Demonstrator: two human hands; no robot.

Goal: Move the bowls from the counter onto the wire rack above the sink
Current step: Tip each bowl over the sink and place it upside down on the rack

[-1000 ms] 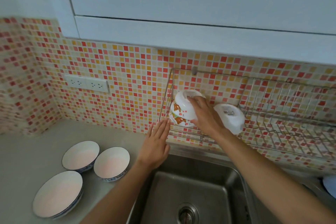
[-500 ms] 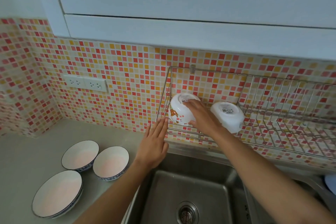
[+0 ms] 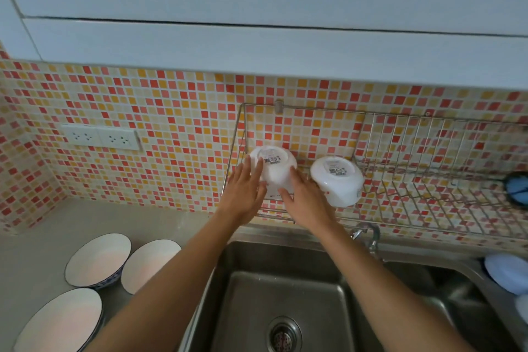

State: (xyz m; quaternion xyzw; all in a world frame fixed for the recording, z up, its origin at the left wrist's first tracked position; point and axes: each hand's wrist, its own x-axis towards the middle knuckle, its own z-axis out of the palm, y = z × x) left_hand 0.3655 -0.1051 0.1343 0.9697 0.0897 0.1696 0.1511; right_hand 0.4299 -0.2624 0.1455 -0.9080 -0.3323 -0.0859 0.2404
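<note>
Mosaic tiles backed the wire rack [image 3: 428, 180], where an upturned white bowl [image 3: 274, 168] sat at its left end, the left hand [image 3: 243, 194] and right hand [image 3: 305, 200] cupping it open-fingered. Beside it lay a second upturned bowl [image 3: 337, 183]; three bowls [image 3: 97, 260] waited on the desk [image 3: 34, 243].

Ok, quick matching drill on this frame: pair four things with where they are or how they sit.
Things:
1. left-hand rack bowl
2. right-hand rack bowl
3. three blue-rimmed bowls
4. drain

Places or states:
A. open side up on the counter, left of the sink
B. upside down on the wire rack, no hand on it
C. in the floor of the sink
D. upside down on the rack, between the left hand and right hand

Pairs: 1-D, 2-B, 3-A, 4-C
</note>
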